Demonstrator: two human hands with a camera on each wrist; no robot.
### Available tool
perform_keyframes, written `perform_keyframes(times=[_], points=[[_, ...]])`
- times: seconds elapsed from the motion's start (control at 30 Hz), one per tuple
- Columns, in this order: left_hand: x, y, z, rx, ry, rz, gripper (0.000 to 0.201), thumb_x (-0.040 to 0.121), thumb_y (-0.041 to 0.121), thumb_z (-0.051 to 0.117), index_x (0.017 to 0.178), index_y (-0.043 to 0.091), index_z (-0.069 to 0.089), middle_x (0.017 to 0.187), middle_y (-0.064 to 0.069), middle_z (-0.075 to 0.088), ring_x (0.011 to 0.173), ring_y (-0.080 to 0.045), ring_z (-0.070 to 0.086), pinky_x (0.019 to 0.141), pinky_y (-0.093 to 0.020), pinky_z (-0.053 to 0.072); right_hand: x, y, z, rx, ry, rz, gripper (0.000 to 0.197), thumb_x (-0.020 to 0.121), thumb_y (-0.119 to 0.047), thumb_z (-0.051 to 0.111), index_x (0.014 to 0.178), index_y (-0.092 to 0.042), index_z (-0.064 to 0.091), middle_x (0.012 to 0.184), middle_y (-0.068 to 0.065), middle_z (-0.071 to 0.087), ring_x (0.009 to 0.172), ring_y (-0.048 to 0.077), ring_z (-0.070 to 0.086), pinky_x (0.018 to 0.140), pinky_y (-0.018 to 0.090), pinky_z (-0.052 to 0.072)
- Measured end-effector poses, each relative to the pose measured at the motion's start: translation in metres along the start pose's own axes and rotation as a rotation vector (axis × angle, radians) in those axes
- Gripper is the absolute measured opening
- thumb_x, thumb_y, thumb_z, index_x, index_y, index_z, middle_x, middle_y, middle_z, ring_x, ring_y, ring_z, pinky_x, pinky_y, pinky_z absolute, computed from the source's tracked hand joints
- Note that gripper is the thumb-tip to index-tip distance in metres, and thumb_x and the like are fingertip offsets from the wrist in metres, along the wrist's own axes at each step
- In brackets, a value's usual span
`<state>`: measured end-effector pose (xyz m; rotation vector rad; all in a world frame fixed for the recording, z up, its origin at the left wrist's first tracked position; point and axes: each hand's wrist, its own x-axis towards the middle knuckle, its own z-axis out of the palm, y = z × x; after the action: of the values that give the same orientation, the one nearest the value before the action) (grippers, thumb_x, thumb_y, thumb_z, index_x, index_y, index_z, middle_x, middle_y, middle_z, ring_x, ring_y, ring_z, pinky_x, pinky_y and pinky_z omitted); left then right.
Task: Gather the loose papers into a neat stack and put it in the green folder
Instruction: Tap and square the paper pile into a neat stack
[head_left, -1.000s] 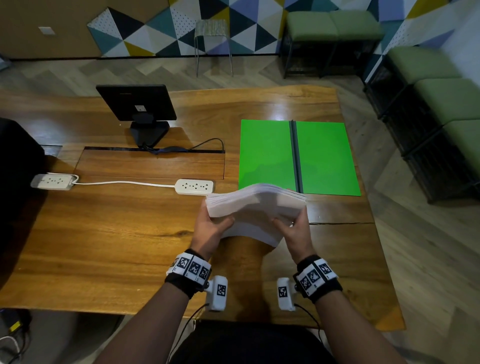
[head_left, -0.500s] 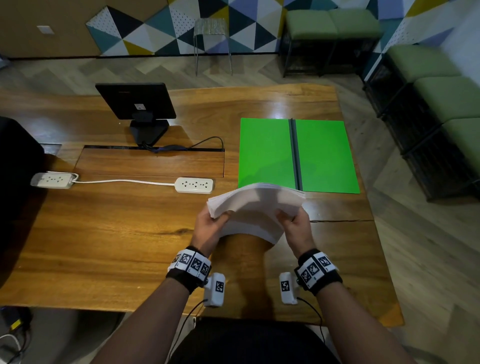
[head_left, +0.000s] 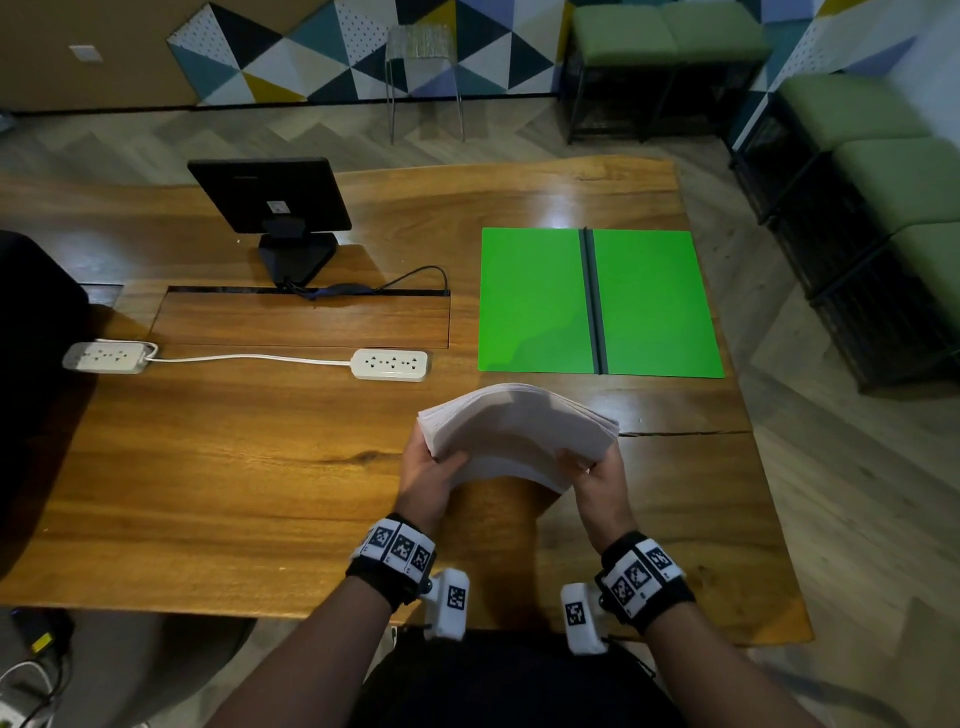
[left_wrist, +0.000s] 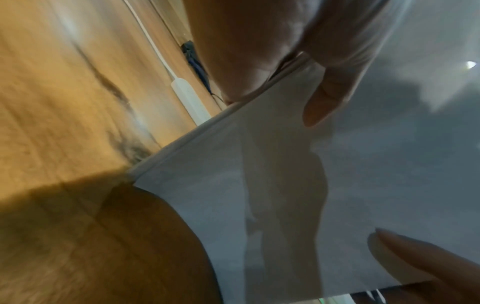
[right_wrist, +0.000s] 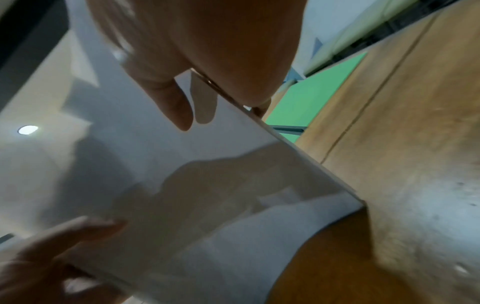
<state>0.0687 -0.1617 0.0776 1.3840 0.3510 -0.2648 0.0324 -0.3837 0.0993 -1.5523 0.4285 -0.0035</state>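
A thick stack of white papers (head_left: 514, 426) bows upward between my two hands, held above the wooden table near its front. My left hand (head_left: 431, 467) grips the stack's left edge, thumb on top. My right hand (head_left: 592, 467) grips the right edge. The left wrist view shows the papers (left_wrist: 324, 185) from beneath with my left fingers (left_wrist: 327, 90) curled under them. In the right wrist view the papers (right_wrist: 182, 185) fill the middle, my right fingers (right_wrist: 176, 107) underneath. The green folder (head_left: 535, 301) lies open and flat just beyond the stack, a dark spine down its middle; a strip of the folder (right_wrist: 311, 98) shows past my right hand.
Two white power strips (head_left: 389, 364) joined by a cord lie left of the folder. A small black monitor (head_left: 270, 200) stands at the back left, behind a recessed panel. The table's right edge (head_left: 753, 415) is close to the folder. Green stools stand on the floor to the right.
The stack and both hands have drawn slightly back toward me, away from the folder's near edge. Both grips are unchanged.
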Motion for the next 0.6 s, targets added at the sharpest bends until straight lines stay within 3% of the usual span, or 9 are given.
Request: perform_keyframes(times=[0.1,0.17,0.27,0.33,0.4,0.5,0.6], points=[[0.008,-0.007,-0.008,-0.001,0.03,0.008,0.066,0.071,-0.006,0.069,0.133,0.014,0.06,0.121,-0.011,0.071,0.117,-0.03,0.066,0.09,-0.039,0.057,0.007,0.01,-0.009,-0.009,0.01,0.059,0.056,0.086,0.013,0.061,0.133,-0.014,0.049,0.122,0.011,0.064,0.114,0.02,0.063,0.089,0.04,0.058],[0.012,-0.01,-0.013,0.0,0.005,-0.01,0.075,0.067,-0.004,0.07,0.14,0.004,0.056,0.122,-0.014,0.071,0.119,-0.034,0.066,0.086,-0.036,0.059,0.012,0.014,-0.013,-0.011,-0.005,0.093,0.06,0.083,0.017,0.059,0.133,-0.013,0.049,0.123,0.013,0.063,0.118,0.03,0.059,0.087,0.037,0.057],[0.016,-0.018,-0.014,0.028,-0.04,-0.042,0.07,0.071,-0.013,0.07,0.139,0.0,0.059,0.117,-0.014,0.074,0.125,-0.045,0.064,0.083,-0.032,0.06,0.013,0.016,-0.008,-0.016,-0.057,0.114,0.067,0.075,0.007,0.063,0.138,-0.011,0.051,0.125,0.013,0.065,0.116,0.025,0.061,0.087,0.035,0.056],[0.018,-0.019,-0.012,0.035,-0.029,-0.04,0.072,0.068,-0.01,0.072,0.138,0.003,0.061,0.121,-0.017,0.074,0.124,-0.045,0.064,0.09,-0.041,0.06,0.013,0.017,-0.004,0.004,-0.055,0.144,0.069,0.07,0.001,0.063,0.137,-0.01,0.052,0.122,0.013,0.065,0.114,0.025,0.061,0.087,0.038,0.054],[0.019,-0.019,-0.01,0.034,-0.02,-0.046,0.076,0.063,-0.004,0.073,0.138,0.005,0.061,0.127,-0.023,0.072,0.124,-0.044,0.064,0.097,-0.05,0.058,0.014,0.019,-0.002,0.025,-0.047,0.171,0.066,0.07,0.003,0.061,0.135,-0.007,0.053,0.116,0.011,0.065,0.11,0.026,0.06,0.081,0.034,0.051],[0.02,-0.02,-0.011,0.01,-0.01,-0.074,0.078,0.063,-0.004,0.072,0.14,0.004,0.057,0.13,-0.025,0.068,0.127,-0.044,0.062,0.092,-0.045,0.058,0.017,0.02,-0.002,0.029,-0.048,0.189,0.066,0.068,0.003,0.062,0.133,-0.005,0.053,0.112,0.011,0.065,0.104,0.023,0.06,0.077,0.03,0.05],[0.022,-0.021,-0.012,0.007,0.003,-0.079,0.079,0.063,0.0,0.074,0.139,0.009,0.056,0.131,-0.02,0.069,0.127,-0.04,0.063,0.091,-0.044,0.059,0.02,0.026,-0.003,0.021,-0.04,0.189,0.057,0.078,0.019,0.057,0.129,-0.006,0.055,0.11,0.009,0.066,0.105,0.024,0.061,0.078,0.031,0.051]])
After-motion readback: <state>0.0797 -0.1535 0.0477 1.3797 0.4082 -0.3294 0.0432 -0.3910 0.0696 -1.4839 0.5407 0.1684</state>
